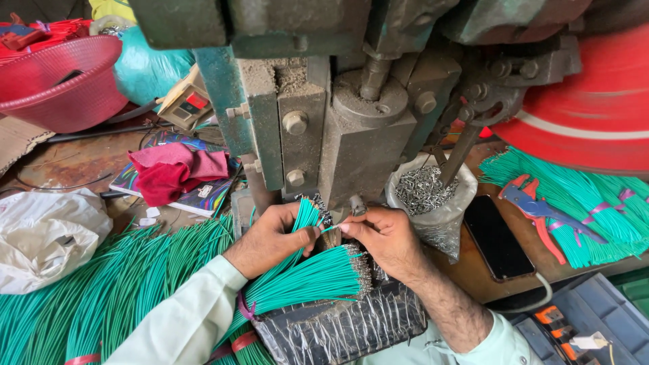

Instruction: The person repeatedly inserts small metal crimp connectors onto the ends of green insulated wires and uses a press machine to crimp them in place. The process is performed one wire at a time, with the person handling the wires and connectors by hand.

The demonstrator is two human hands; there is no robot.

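Observation:
My left hand (pixel 270 238) grips a bundle of green wires (pixel 297 267) whose ends point up toward a grey-green press machine (pixel 338 128). My right hand (pixel 385 240) pinches a single green wire (pixel 331 230) from that bundle, right below the press tool. A second bundle of green wires with metal tips (pixel 324 277) lies under both hands on a black plastic-wrapped tray (pixel 338 328).
Loose green wires (pixel 101 290) pile at the left, tied bundles (pixel 581 203) at the right under red-blue pliers (pixel 541 213). A bag of metal terminals (pixel 426 192), a black phone (pixel 497 236), a red cloth (pixel 176 172), a red basket (pixel 61 81) and a white bag (pixel 44 233) surround the machine.

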